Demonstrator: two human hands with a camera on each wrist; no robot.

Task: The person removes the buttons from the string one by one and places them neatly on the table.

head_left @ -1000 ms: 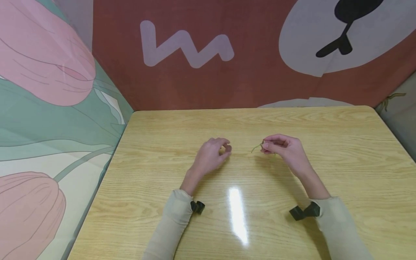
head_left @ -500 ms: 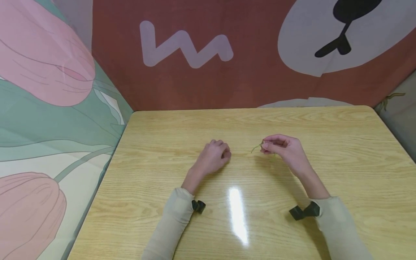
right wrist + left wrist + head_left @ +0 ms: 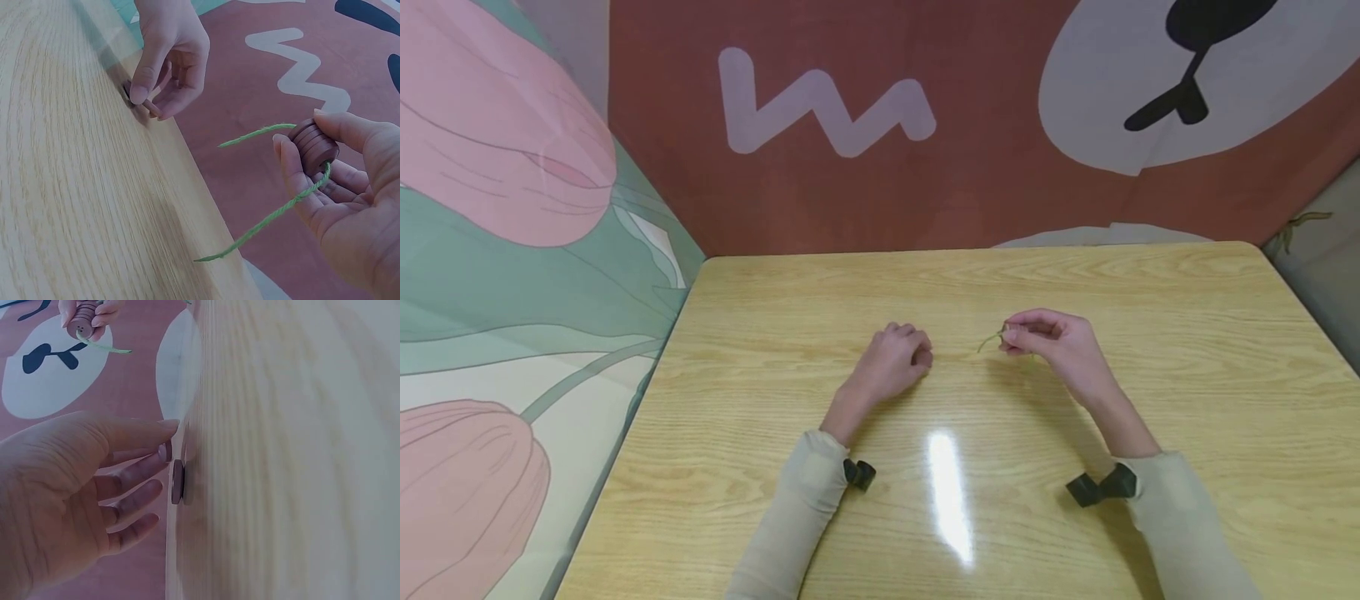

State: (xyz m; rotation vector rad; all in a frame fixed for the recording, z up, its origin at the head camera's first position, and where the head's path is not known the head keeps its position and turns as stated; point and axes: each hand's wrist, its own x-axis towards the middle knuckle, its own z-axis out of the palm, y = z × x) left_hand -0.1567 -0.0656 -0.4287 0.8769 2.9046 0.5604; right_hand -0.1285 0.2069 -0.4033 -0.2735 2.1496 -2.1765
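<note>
Backdrop (image 3: 850, 200): red, rising beyond the far edge of the counter, with a pale zigzag (image 3: 852, 142) printed on it; on my remote screen it fills the top of the head view. Cloth (image 3: 467, 475): floral, to the left. Counter (image 3: 737, 333): wood-grained; I note a bright glare (image 3: 951, 500) near its middle. Sleeves (image 3: 797, 508): beige, each with a black fitting (image 3: 1082, 490) at the wrist.

Right hand (image 3: 1072, 354): raised off the counter, thumb and fingers closed on a stack. Left hand (image 3: 889, 360): low at the counter, well apart from the right; in its own wrist view I see thumb and index finger drawn narrow on one button, the other fingers loosely bent.

Stack (image 3: 312, 149): several brown buttons face to face, held in the right hand's fingertips. Cord (image 3: 272, 217): green, emerging from both ends of the stack, each free end trailing toward the left hand's side. Held button (image 3: 165, 450): brown, between the left thumb and index finger. Loose button (image 3: 177, 482): lying flat on the counter, just beside the held one.
</note>
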